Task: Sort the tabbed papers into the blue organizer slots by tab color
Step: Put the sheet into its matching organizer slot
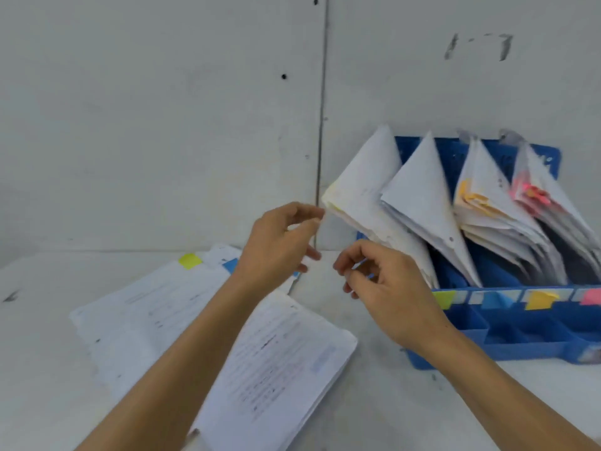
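Papers (419,203) slanting up-left in organizer (520,336), left hand (279,242) perhaps touching corner

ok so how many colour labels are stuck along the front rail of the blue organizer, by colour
On the blue plastic organizer, along the front rail:
yellow-green paper label: 1
light blue paper label: 1
yellow paper label: 1
pink paper label: 1
total: 4
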